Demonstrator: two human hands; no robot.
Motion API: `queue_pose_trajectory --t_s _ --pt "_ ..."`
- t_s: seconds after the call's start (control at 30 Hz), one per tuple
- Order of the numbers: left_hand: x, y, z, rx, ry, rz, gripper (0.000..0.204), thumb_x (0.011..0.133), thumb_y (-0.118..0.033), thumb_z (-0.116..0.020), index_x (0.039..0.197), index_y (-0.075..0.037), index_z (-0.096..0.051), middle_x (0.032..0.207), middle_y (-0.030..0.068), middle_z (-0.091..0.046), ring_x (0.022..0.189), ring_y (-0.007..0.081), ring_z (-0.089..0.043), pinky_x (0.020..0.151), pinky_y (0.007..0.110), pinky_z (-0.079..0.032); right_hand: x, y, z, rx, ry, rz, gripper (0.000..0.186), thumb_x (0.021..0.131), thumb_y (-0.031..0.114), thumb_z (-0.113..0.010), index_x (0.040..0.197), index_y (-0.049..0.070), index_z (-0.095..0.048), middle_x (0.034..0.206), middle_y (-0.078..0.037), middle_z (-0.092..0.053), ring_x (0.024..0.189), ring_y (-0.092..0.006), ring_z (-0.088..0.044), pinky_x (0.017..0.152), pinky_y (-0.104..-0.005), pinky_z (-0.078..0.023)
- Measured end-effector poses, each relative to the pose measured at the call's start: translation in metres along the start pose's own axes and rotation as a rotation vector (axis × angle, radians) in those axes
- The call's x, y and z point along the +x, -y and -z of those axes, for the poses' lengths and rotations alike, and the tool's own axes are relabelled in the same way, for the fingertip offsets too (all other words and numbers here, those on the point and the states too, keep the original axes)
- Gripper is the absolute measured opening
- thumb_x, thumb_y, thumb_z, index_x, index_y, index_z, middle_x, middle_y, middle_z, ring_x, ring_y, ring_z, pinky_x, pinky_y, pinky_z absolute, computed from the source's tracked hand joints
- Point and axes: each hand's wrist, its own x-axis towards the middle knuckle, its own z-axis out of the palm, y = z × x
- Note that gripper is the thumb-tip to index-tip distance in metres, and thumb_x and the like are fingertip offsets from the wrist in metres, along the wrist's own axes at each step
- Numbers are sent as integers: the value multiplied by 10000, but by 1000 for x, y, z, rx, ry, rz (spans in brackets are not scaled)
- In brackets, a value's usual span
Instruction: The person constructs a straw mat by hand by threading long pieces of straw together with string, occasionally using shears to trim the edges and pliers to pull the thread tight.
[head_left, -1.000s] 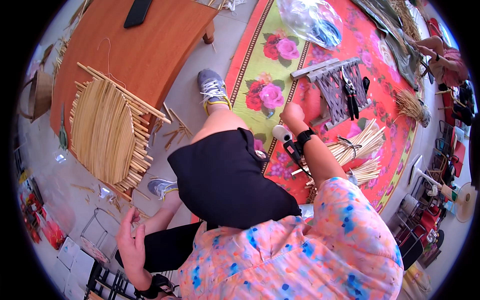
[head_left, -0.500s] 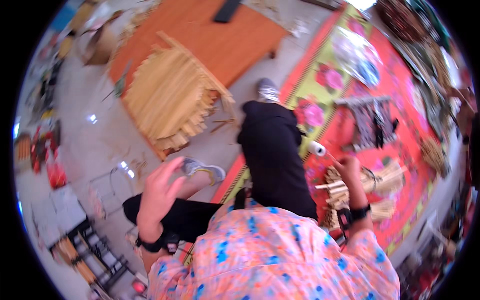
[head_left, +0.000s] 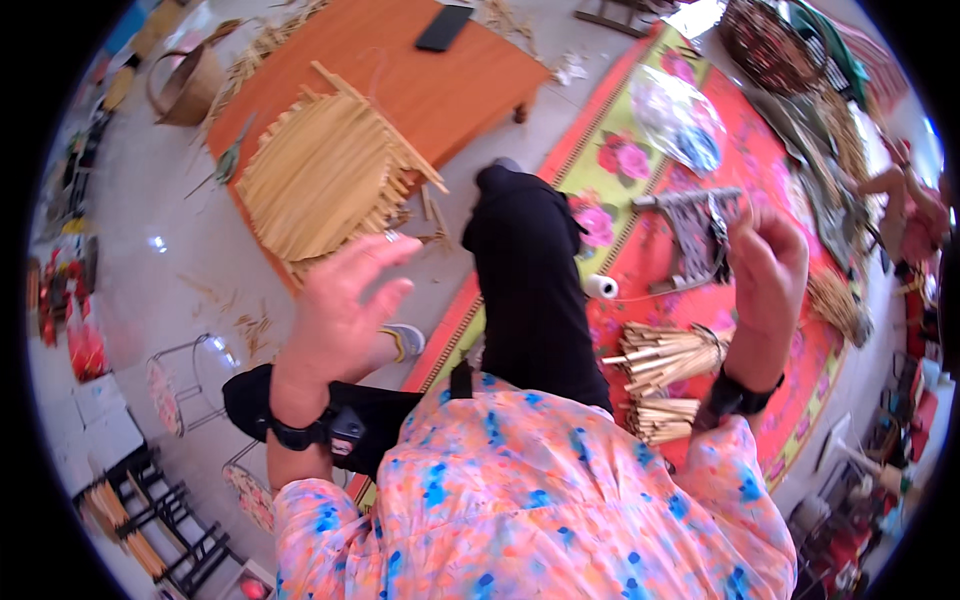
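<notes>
My left hand (head_left: pixel 342 305) is raised over my lap, its fingers curved and apart, with no object clearly in it. My right hand (head_left: pixel 765 260) is lifted above the floral mat (head_left: pixel 630 160), thumb and index finger pinched on a thin thread, which runs from a white spool (head_left: pixel 602 287) lying beside my knee. Below it are tied bundles of pale sticks (head_left: pixel 660 355). A worn wooden frame with woven strips (head_left: pixel 690 240) lies behind, dark-handled tools on it, partly hidden by that hand.
An orange table (head_left: pixel 440 90) holds a flat stick panel (head_left: pixel 320 175), a black phone (head_left: pixel 443 27) and scissors (head_left: pixel 228 158). Baskets (head_left: pixel 178 90), wire stools (head_left: pixel 170 390) and a plastic bag (head_left: pixel 675 115) lie around. Another person (head_left: pixel 915 220) sits at the right edge.
Both my hands have risen, the right one from down by the mat, drawing thread out from the spool. The whole view has shifted as my head moved.
</notes>
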Motion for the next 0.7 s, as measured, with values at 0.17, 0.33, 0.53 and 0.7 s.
queue_pose_trajectory --t_s 0.17,0.33,0.53,0.7 --pt "39 -34 -3 -282 -28 -87 271 918 -128 -564 1141 21 -607 1083 84 -607 967 153 -582 808 255 -461 0 28 -35 165 134 74 52 776 -48 -580 813 -17 -598 752 -29 -593 548 -32 -463 488 -175 -333" --pt "68 -60 -23 -494 55 -94 275 902 -141 -615 1119 27 -616 1065 69 -593 950 121 -572 816 241 -460 -15 25 -78 171 190 28 53 782 -30 -685 783 -11 -636 696 53 -578 588 27 -480 494 -135 -338" --pt "68 -60 -35 -588 3 -75 248 866 -105 -672 1084 6 -636 1055 52 -596 913 106 -580 800 238 -477 -13 15 -91 235 245 -6 53 787 -9 -677 794 -25 -628 715 39 -586 620 5 -509 531 -142 -384" --pt "70 -63 -39 -766 -76 11 193 871 -45 -654 1057 5 -640 992 23 -620 884 88 -592 794 225 -479 -8 12 -97 247 295 -48 57 795 9 -674 813 -27 -633 736 30 -599 639 -7 -524 550 -151 -401"
